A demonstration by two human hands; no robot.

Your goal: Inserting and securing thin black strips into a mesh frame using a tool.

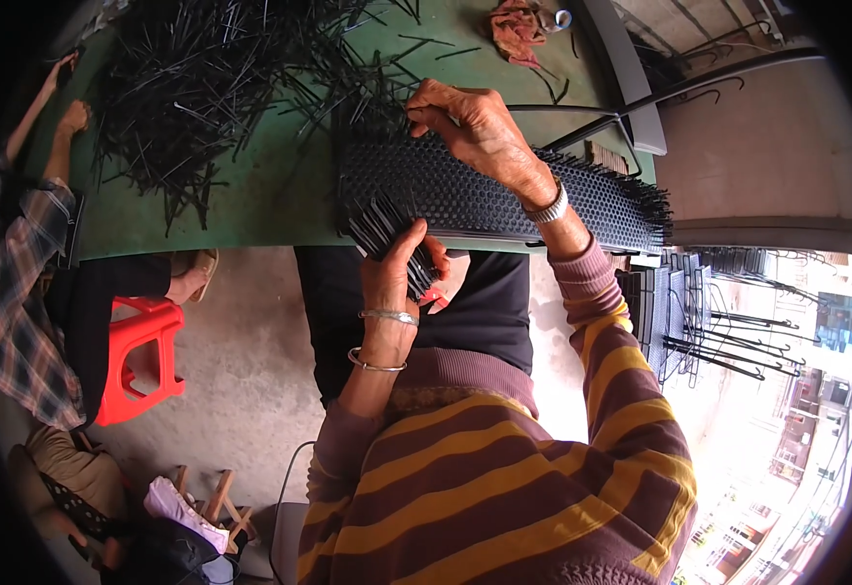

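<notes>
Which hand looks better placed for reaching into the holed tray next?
Probably the right hand: it is over the far side of the black tray, with no bundle visible in it. The left hand is occupied, gripping a bundle of black sticks.

No legible txt / nos.

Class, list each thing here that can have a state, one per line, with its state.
Left hand: closed around the bundle
Bundle: gripped, tilted
Right hand: curled, grip unclear
Rack: partly filled, rods along its right end
Heap: loose, tangled
Cloth: crumpled
Stool: upright
</notes>
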